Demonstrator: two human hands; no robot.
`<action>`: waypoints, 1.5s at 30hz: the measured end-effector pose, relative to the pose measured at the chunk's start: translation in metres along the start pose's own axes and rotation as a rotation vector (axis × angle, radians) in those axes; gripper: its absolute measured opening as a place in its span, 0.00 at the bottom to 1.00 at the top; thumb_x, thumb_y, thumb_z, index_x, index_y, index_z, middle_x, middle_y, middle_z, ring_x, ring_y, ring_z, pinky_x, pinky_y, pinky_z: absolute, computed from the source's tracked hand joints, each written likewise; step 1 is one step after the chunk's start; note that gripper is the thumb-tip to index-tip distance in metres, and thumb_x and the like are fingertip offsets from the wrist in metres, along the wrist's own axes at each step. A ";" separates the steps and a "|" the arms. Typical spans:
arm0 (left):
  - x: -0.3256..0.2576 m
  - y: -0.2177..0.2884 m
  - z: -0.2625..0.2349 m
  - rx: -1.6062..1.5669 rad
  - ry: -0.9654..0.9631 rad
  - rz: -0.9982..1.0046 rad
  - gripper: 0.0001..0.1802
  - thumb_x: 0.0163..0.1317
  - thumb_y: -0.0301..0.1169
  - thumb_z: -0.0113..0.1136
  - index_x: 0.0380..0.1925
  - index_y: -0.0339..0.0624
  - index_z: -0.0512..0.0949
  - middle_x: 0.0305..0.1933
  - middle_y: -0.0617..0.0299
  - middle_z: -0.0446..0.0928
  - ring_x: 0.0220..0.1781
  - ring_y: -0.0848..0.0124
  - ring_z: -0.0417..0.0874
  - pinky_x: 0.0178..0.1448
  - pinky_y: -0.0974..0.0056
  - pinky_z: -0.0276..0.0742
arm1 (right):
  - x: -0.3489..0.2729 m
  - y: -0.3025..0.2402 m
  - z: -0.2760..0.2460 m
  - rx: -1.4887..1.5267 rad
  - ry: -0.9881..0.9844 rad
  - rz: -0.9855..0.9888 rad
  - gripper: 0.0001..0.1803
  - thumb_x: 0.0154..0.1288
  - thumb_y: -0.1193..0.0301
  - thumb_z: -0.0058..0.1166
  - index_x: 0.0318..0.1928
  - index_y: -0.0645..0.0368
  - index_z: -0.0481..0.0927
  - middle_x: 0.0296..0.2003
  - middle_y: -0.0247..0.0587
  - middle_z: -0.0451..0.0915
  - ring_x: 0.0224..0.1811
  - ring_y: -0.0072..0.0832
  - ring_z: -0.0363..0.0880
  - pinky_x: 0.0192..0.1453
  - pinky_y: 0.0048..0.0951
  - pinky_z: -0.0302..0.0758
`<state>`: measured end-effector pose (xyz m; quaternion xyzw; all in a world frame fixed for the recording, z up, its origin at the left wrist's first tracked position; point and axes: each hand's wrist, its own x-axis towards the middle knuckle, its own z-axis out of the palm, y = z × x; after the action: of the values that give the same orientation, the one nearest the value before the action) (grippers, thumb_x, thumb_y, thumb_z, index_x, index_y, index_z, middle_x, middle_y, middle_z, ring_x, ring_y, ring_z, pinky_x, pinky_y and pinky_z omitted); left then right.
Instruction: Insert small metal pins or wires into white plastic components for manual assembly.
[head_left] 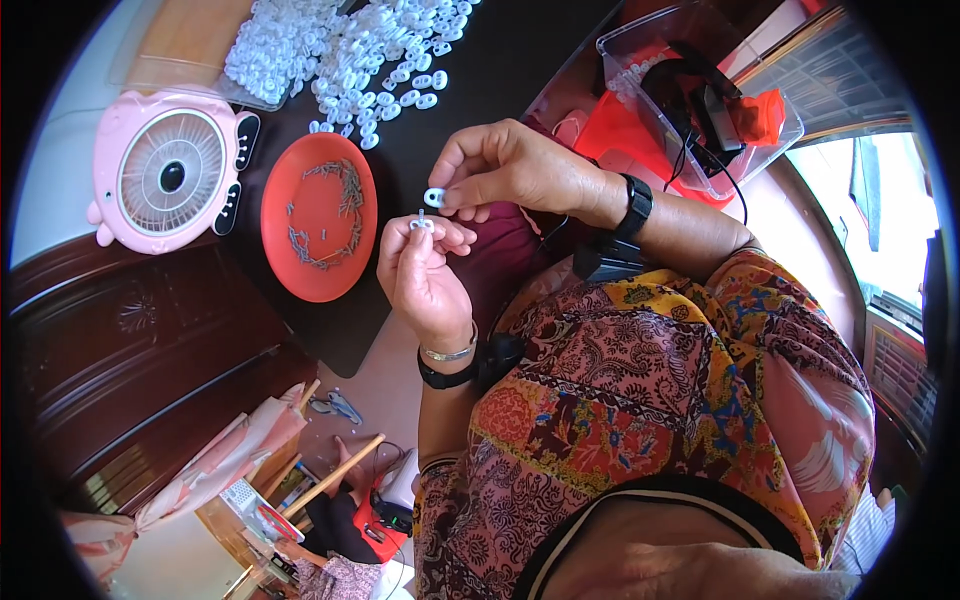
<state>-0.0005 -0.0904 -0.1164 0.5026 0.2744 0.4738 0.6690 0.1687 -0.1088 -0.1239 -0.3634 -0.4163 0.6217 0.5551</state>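
Observation:
In front of my chest, my two hands are nearly touching. My left hand (422, 275) pinches a small white plastic piece (421, 224) between thumb and finger, with a thin metal pin (422, 213) standing up from it. Just above, my right hand (505, 170) grips a small white oval plastic piece (435, 197) with holes, held over the pin's tip. A red oval plate (320, 283) to the left carries many small grey metal pins (350, 190). Beyond it lies a large heap of similar white plastic pieces (375, 60) on the dark table (530, 50).
A pink fan (172, 178) stands left of the plate. At the right, a clear plastic box (790, 130) holds black items and something orange-red. Another person's legs (350, 470) show at the lower left, near a wooden stick (335, 475) and slippers (340, 408).

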 end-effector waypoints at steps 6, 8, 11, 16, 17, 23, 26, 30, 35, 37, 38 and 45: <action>-0.002 -0.002 0.002 0.103 0.041 -0.036 0.08 0.65 0.27 0.45 0.27 0.36 0.69 0.21 0.64 0.67 0.23 0.74 0.70 0.30 0.72 0.67 | 0.002 -0.003 -0.008 0.134 0.012 0.058 0.08 0.63 0.76 0.57 0.43 0.64 0.79 0.33 0.38 0.83 0.30 0.18 0.81 0.33 0.16 0.78; -0.002 -0.002 0.003 0.120 0.048 -0.036 0.08 0.65 0.27 0.46 0.27 0.36 0.69 0.21 0.64 0.67 0.22 0.75 0.70 0.29 0.73 0.67 | 0.002 -0.002 -0.008 0.155 0.003 0.071 0.08 0.63 0.76 0.57 0.43 0.64 0.79 0.34 0.38 0.83 0.30 0.18 0.82 0.33 0.16 0.78; -0.002 -0.001 0.002 0.169 0.043 -0.041 0.09 0.66 0.28 0.45 0.27 0.37 0.68 0.21 0.64 0.67 0.22 0.74 0.70 0.29 0.72 0.67 | 0.001 -0.001 -0.007 0.137 -0.016 0.046 0.08 0.63 0.76 0.57 0.43 0.64 0.79 0.34 0.38 0.83 0.30 0.18 0.82 0.33 0.16 0.78; -0.002 0.000 0.003 0.223 0.047 -0.043 0.09 0.66 0.29 0.45 0.28 0.37 0.68 0.21 0.63 0.67 0.23 0.73 0.71 0.29 0.72 0.68 | 0.001 -0.001 -0.005 0.115 -0.024 0.038 0.08 0.63 0.76 0.57 0.43 0.64 0.79 0.33 0.36 0.83 0.31 0.17 0.82 0.33 0.15 0.78; -0.003 0.000 0.003 0.229 0.043 -0.042 0.09 0.66 0.29 0.45 0.28 0.37 0.68 0.21 0.63 0.67 0.23 0.73 0.71 0.29 0.72 0.68 | 0.001 -0.001 -0.005 0.113 -0.026 0.036 0.08 0.63 0.76 0.57 0.43 0.64 0.79 0.33 0.36 0.83 0.31 0.17 0.82 0.33 0.15 0.78; -0.003 0.000 0.003 0.257 0.046 -0.039 0.10 0.66 0.29 0.45 0.26 0.37 0.68 0.21 0.63 0.67 0.22 0.74 0.70 0.29 0.72 0.67 | 0.000 -0.001 -0.004 0.066 -0.024 0.023 0.08 0.64 0.77 0.56 0.43 0.64 0.79 0.34 0.35 0.83 0.32 0.16 0.81 0.35 0.15 0.77; -0.003 -0.001 0.002 0.268 0.056 -0.040 0.10 0.65 0.28 0.46 0.26 0.37 0.68 0.21 0.64 0.67 0.22 0.75 0.69 0.29 0.72 0.66 | -0.002 -0.003 -0.002 -0.007 -0.011 -0.010 0.07 0.64 0.77 0.56 0.43 0.65 0.79 0.34 0.34 0.82 0.34 0.16 0.81 0.38 0.15 0.77; -0.004 0.000 0.003 0.296 0.062 -0.038 0.09 0.65 0.28 0.47 0.25 0.37 0.68 0.20 0.64 0.66 0.22 0.75 0.68 0.29 0.72 0.65 | -0.002 0.000 0.001 -0.129 0.035 -0.155 0.07 0.62 0.74 0.58 0.40 0.63 0.79 0.30 0.31 0.82 0.30 0.13 0.79 0.34 0.15 0.77; -0.004 0.000 0.003 0.329 0.061 -0.039 0.09 0.65 0.28 0.47 0.25 0.37 0.68 0.20 0.65 0.66 0.22 0.76 0.68 0.29 0.72 0.65 | -0.004 -0.005 0.002 -0.071 0.035 -0.074 0.07 0.63 0.74 0.58 0.40 0.64 0.79 0.30 0.31 0.82 0.30 0.14 0.79 0.34 0.15 0.77; -0.004 0.001 0.004 0.331 0.060 -0.037 0.09 0.65 0.28 0.47 0.25 0.37 0.68 0.20 0.65 0.66 0.22 0.76 0.68 0.29 0.72 0.65 | -0.002 -0.004 0.001 -0.022 0.023 -0.039 0.08 0.63 0.74 0.58 0.40 0.64 0.79 0.30 0.32 0.82 0.30 0.15 0.80 0.34 0.15 0.77; -0.004 0.002 0.004 0.317 0.057 -0.032 0.09 0.65 0.28 0.47 0.25 0.37 0.68 0.20 0.65 0.66 0.21 0.76 0.68 0.29 0.72 0.65 | -0.001 -0.002 -0.001 0.027 0.009 -0.003 0.08 0.63 0.74 0.58 0.41 0.65 0.79 0.30 0.34 0.82 0.30 0.16 0.81 0.34 0.16 0.77; -0.005 0.004 0.003 0.262 0.071 -0.049 0.09 0.65 0.28 0.47 0.25 0.38 0.68 0.20 0.64 0.67 0.21 0.75 0.70 0.27 0.73 0.66 | 0.001 -0.001 -0.003 0.192 -0.003 0.099 0.08 0.63 0.76 0.57 0.42 0.65 0.78 0.31 0.39 0.83 0.30 0.20 0.83 0.32 0.17 0.79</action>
<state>-0.0022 -0.0962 -0.1120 0.5618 0.3693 0.4350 0.5989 0.1721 -0.1074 -0.1244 -0.3278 -0.3371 0.6859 0.5554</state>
